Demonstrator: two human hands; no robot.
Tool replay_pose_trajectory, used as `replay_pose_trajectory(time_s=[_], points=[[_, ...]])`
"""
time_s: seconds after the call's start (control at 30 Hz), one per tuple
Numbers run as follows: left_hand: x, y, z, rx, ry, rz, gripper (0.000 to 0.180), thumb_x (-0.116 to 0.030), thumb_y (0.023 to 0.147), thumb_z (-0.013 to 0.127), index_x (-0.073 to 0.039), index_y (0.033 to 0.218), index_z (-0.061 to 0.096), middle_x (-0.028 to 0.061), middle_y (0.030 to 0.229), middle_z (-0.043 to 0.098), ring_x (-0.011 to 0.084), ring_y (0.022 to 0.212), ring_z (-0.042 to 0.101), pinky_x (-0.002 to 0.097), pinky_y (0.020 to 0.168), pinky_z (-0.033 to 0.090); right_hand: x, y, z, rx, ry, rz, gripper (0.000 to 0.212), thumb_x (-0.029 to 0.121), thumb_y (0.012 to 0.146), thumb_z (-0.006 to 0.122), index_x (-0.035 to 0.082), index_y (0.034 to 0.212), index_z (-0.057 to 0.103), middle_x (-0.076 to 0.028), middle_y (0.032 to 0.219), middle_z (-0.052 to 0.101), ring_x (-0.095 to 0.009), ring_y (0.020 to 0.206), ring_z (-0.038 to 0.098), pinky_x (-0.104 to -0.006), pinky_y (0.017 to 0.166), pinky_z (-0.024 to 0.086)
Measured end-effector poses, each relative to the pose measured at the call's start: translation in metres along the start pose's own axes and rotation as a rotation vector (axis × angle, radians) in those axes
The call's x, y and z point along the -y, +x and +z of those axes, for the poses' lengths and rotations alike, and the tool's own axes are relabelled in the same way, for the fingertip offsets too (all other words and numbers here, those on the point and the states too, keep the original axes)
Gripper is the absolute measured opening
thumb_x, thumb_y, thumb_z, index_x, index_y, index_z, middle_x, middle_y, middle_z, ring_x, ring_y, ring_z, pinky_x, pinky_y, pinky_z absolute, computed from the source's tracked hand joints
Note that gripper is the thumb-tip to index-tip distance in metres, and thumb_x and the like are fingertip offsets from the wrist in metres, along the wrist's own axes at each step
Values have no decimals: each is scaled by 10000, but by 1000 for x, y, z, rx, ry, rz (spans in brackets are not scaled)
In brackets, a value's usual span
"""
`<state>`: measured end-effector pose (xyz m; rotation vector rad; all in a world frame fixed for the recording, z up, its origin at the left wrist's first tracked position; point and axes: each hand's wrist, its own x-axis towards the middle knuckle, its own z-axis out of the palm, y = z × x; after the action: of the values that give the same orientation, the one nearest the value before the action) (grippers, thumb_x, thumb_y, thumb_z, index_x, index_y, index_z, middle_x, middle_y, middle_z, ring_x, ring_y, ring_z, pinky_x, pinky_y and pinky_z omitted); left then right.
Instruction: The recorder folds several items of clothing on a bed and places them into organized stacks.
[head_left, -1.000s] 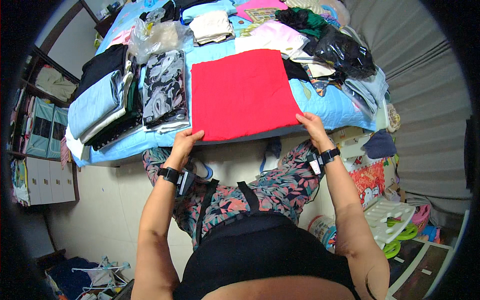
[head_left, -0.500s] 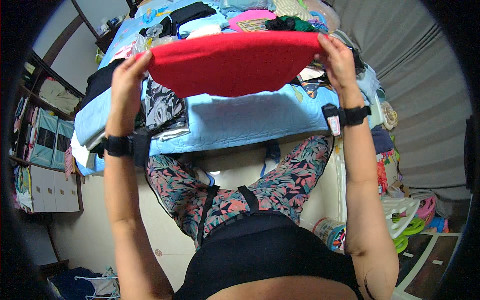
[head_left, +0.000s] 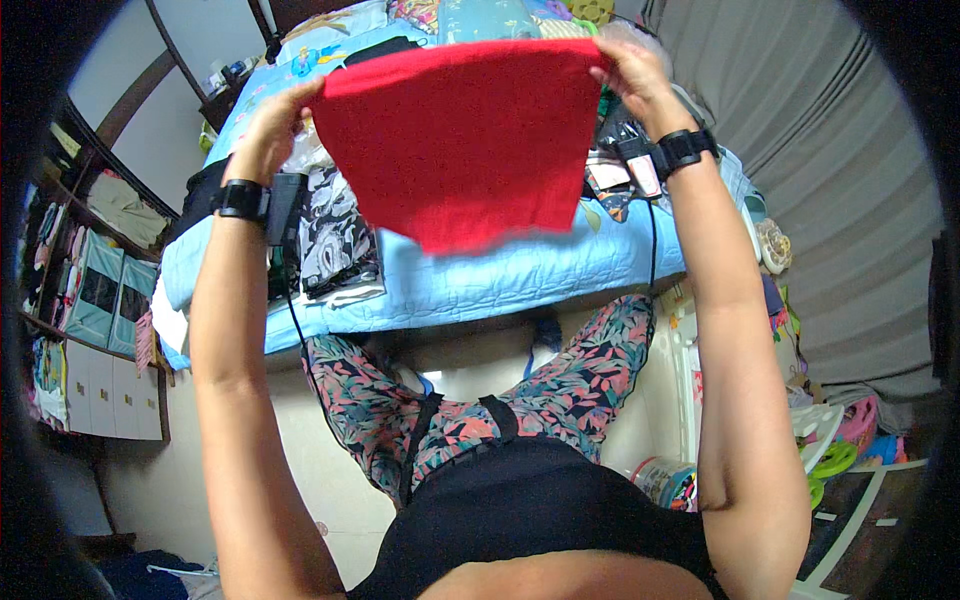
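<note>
A plain red cloth (head_left: 465, 145), perhaps a garment, hangs spread in the air above the bed's near side. Its upper left corner is pinched by my left hand (head_left: 277, 122), its upper right corner by my right hand (head_left: 640, 80). The top edge is stretched between them and the lower edge hangs loose, slightly blurred. What kind of garment it is, I cannot tell. Below and left of it lies a folded black-and-white patterned garment (head_left: 338, 235) on the light blue bedcover (head_left: 500, 285). The cloth hides part of the bed behind it.
Patterned dark clothing (head_left: 615, 200) lies at the bed's right. Further back are a blue pillow-like item (head_left: 485, 20) and black cloth (head_left: 385, 50). An open wardrobe (head_left: 100, 270) stands left, a grey curtain (head_left: 790, 150) right. A clear tub (head_left: 665, 480) sits near my right elbow.
The red cloth, earlier folded up in a shallow curve, now hangs longer and flatter. My right hand has moved left and up, narrowing the gap between my hands. Both still hold the cloth.
</note>
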<state>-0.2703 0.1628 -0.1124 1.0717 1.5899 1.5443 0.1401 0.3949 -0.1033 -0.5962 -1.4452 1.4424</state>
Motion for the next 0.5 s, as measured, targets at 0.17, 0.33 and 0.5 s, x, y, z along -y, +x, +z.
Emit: replay_pose_trajectory(time_s=[0.17,0.33,0.5], points=[[-4,-35,7,-49,-132,86,276,-333,823,733,-90,947,690,-30,843,607,80,728,439,243,710,330,20,-46,-10,-6,42,-101,162,164,917,606,34,991,669,-39,956,668,-148,867,637,-294,747,558],[80,-110,39,-87,-11,-90,256,-374,778,744,-125,823,709,-47,695,520,84,651,397,258,639,291,-61,-132,-44,4,-36,96,90,119,871,617,50,880,674,-33,853,653,-124,783,603,-261,732,493],[186,-175,72,2,147,-481,291,-208,828,723,-16,1045,696,43,993,699,128,948,599,273,895,409,-169,-228,-77,-133,-182,446,82,117,831,645,57,785,677,7,750,626,-94,714,547,-246,672,416]])
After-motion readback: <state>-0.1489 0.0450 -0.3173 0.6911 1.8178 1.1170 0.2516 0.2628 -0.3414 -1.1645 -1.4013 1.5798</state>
